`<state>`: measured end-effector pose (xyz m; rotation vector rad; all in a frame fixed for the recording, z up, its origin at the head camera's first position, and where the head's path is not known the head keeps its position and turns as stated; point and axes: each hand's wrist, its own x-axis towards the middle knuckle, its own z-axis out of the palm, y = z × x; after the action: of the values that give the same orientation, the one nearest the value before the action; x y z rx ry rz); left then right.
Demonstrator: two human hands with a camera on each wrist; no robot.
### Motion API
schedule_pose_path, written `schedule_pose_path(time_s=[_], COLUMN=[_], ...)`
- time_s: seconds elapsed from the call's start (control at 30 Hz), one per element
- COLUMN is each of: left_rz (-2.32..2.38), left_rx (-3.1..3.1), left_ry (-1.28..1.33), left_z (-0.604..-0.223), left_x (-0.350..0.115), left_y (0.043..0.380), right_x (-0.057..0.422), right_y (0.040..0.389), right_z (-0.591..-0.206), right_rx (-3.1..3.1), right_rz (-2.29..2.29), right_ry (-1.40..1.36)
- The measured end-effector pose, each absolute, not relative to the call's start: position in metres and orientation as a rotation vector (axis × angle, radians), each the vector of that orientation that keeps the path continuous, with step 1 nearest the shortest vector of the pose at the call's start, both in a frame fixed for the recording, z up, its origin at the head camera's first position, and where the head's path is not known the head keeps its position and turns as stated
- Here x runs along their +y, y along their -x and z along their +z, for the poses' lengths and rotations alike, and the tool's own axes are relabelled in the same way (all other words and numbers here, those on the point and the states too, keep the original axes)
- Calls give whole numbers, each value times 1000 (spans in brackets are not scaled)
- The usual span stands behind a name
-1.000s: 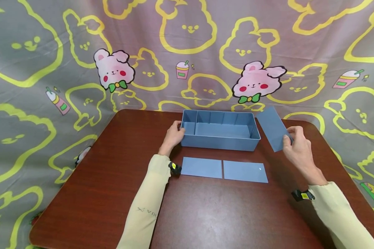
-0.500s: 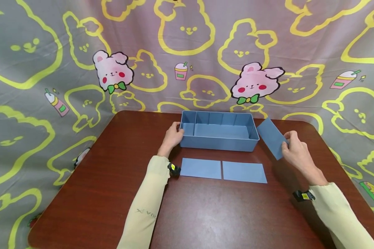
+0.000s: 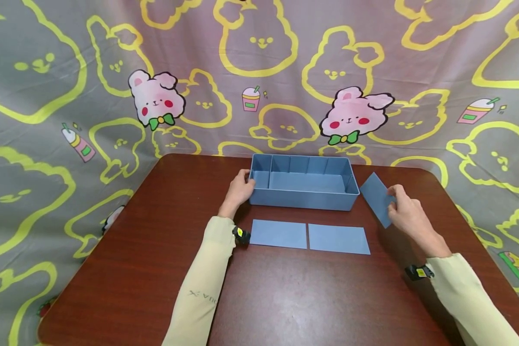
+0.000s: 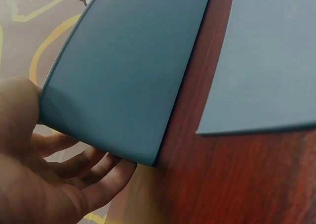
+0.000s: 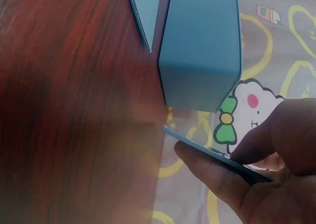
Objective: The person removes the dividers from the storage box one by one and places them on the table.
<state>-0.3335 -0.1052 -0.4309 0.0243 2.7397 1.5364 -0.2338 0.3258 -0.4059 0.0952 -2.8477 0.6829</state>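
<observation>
A blue open-topped box stands toward the back of the table, with one upright divider near its left end. My left hand grips that left end, thumb at the rim; in the left wrist view its fingers wrap under the box end. Right of the box, my right hand pinches a thin blue rectangular panel by its right edge, holding it at a slant. The right wrist view shows this panel edge-on between thumb and fingers.
Two more blue panels, a left one and a right one, lie flat side by side in front of the box. A patterned curtain hangs behind the dark red-brown table.
My right hand has lowered the panel toward the table beside the box, and the panel now appears more foreshortened. My left hand has kept its grip on the box.
</observation>
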Motion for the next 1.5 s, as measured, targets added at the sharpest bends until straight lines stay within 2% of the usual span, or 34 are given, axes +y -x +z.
schedule_pose_path(time_s=[0.53,1.5], left_rz=[1537,1501], left_rx=[2747,2781], left_ry=[-10,-39], left_z=[-431,-430], left_x=[-104,-104], left_y=[333,333], right_x=[328,359], right_y=[235,242], right_z=[-405,-403], right_rx=[-2965,-3313], right_rz=[600,791], right_ry=[-142,-251])
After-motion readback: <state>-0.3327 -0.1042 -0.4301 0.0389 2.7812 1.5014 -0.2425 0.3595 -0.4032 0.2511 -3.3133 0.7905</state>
